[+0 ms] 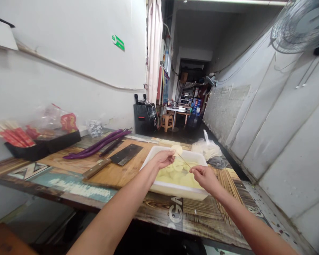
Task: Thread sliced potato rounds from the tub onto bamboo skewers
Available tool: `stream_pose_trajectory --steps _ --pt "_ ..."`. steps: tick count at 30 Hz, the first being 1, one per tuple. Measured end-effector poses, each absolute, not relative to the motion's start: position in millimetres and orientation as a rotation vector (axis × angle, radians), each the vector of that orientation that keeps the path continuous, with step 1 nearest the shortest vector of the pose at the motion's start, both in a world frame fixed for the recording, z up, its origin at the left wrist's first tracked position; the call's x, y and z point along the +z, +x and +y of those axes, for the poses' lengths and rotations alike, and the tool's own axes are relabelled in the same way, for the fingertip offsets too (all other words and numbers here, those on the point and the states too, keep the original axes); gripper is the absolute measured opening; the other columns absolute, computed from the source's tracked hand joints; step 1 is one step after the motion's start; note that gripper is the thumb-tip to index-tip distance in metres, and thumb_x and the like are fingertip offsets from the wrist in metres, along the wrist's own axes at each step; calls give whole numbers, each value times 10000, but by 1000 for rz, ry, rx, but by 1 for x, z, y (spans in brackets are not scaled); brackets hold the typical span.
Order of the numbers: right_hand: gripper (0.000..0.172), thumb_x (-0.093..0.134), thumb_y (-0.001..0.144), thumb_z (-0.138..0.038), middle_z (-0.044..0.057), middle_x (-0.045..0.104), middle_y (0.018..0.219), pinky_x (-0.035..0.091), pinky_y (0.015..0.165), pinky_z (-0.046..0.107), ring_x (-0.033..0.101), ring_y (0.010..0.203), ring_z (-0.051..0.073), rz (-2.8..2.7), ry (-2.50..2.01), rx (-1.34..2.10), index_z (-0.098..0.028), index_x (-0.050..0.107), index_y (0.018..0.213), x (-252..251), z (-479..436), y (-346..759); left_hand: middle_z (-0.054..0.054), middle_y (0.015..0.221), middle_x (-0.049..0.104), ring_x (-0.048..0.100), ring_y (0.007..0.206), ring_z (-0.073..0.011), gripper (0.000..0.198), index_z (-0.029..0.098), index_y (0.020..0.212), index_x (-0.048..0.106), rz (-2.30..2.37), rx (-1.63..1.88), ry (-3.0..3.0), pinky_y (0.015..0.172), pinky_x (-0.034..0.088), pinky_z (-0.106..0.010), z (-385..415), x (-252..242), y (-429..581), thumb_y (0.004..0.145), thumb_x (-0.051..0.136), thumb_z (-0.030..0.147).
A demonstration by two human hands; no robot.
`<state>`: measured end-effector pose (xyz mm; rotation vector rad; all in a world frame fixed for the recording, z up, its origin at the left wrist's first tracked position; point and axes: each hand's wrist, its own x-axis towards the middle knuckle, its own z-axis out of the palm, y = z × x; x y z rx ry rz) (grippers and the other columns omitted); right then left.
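Above a white plastic tub [175, 189], my left hand [164, 158] pinches a thin round pale slice [177, 150], likely potato. My right hand [203, 175] is closed on a thin wooden skewer [185, 162], whose far end reaches up to the slice. Whether the tip has pierced it I cannot tell. Several pale yellow slices [172, 173] lie in the tub below both hands. A bundle of bare skewers [230, 187] lies on the table to the right, under my right forearm.
Left of the tub, a cleaver [126, 154] lies on a wooden cutting board [133, 172]. Long purple eggplants [95, 145] lie behind it. Black trays [53, 144] with wrapped chopsticks stand far left; plastic bags [207, 148] sit behind the tub at right.
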<state>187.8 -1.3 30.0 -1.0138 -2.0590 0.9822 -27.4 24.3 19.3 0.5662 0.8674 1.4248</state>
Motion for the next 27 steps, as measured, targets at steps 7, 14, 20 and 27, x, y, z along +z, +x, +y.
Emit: stream_pose_trajectory --steps 7,14,20,27 --pt "291 392 786 -309 -6 517 503 309 459 223 433 444 120 -2202 -1065 732 -150 634 762 24 -4 186 -16 583 532 458 461 -38 98 75 649 578 899 1515 682 431 363 -145 24 19 -21 706 657 84" --pt "304 381 819 -283 15 603 594 347 508 218 514 529 131 -2341 -999 564 -164 661 803 33 1 199 -7 573 526 461 455 -38 120 86 650 574 864 1523 649 408 338 -139 26 16 -17 678 689 103" --pt "284 433 798 -152 103 676 727 355 547 243 595 599 184 -2544 -1130 -195 -163 645 988 31 -12 204 2 548 508 451 436 -38 118 100 647 555 901 1477 542 382 313 -127 25 17 -19 688 662 70" --pt "302 392 841 -293 47 697 786 417 613 252 619 688 190 -2314 -1037 405 -189 675 845 25 -10 209 -7 536 520 464 442 -50 123 87 670 586 973 1535 681 404 337 -150 24 15 -16 655 698 134"
